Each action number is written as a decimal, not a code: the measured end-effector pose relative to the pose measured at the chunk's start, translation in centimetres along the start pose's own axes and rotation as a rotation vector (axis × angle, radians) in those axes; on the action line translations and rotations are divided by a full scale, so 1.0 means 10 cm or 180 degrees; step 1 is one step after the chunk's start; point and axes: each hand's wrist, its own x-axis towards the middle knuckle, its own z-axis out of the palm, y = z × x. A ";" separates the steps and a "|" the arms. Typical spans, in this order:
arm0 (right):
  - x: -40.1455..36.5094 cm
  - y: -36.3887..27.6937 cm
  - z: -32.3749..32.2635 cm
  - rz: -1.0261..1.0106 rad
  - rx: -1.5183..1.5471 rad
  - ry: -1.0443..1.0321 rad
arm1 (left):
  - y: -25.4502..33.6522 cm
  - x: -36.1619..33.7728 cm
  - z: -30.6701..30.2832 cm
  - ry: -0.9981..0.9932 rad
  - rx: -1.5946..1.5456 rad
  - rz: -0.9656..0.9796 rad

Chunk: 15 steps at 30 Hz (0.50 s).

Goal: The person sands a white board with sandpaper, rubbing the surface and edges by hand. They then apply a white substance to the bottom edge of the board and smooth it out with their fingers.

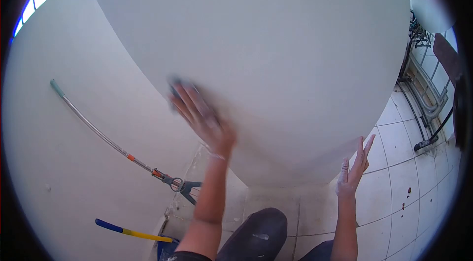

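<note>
My left hand (204,118) is pressed flat against a pale, smooth wall (295,54) near its left corner. Beneath its fingertips shows a dark pad (175,83), smeared by motion and mostly covered by the fingers; I cannot tell its exact kind. White dust coats the fingers. At the wall's lower right edge is my right hand (354,170), raised with fingers spread and holding nothing. Whitish powder marks its thumb and fingers too. My knee (261,231) is bent below, in dark trousers with a pale smudge.
A long-handled mop pole (98,133) leans on the left wall (84,172). Below it is a blue and yellow handle (133,233) beside a blue dustpan (166,247). White floor tiles (409,182) carry dark debris. Metal frames (428,93) and cables stand at right.
</note>
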 end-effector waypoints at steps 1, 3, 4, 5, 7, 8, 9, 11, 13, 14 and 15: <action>0.00 -0.01 0.00 -0.0031 0.0001 0.0010 | -0.03 -0.52 0.04 -0.0317 0.0024 -0.0139; 0.00 -0.02 -0.05 -0.0051 0.0018 -0.0008 | -0.19 -1.72 0.08 -0.0951 -0.0073 0.0113; -0.01 -0.02 -0.06 -0.0028 0.0044 -0.0022 | -0.28 -2.22 -0.01 -0.1342 -0.0066 0.0182; 0.00 -0.04 -0.06 -0.0004 0.0079 -0.0015 | -0.35 -2.45 -0.05 -0.1719 -0.0057 0.0269; 0.00 -0.03 -0.07 0.0013 -0.0031 -0.0015 | -0.32 -2.34 -0.05 -0.1846 0.0197 0.0187; -0.02 -0.03 -0.09 0.0030 -0.0090 -0.0048 | -0.27 -2.27 -0.12 -0.1937 0.0333 0.0129; -0.04 -0.04 -0.10 0.0017 -0.0075 -0.0059 | -0.18 -2.06 -0.13 -0.1527 0.0174 -0.0111; -0.04 -0.06 -0.10 -0.0032 -0.0032 -0.0053 | 0.04 -1.27 0.00 -0.0661 -0.0143 -0.0576; -0.06 -0.08 -0.10 0.0002 -0.0066 -0.0077 | 0.14 -0.67 -0.01 -0.0205 -0.0396 -0.0620; -0.04 -0.08 -0.09 0.0014 -0.0092 -0.0054 | 0.14 -0.39 -0.08 -0.0196 -0.0322 -0.0470; -0.02 -0.06 -0.08 0.0010 -0.0132 -0.0022 | 0.12 -0.12 -0.15 -0.0197 -0.0253 -0.0320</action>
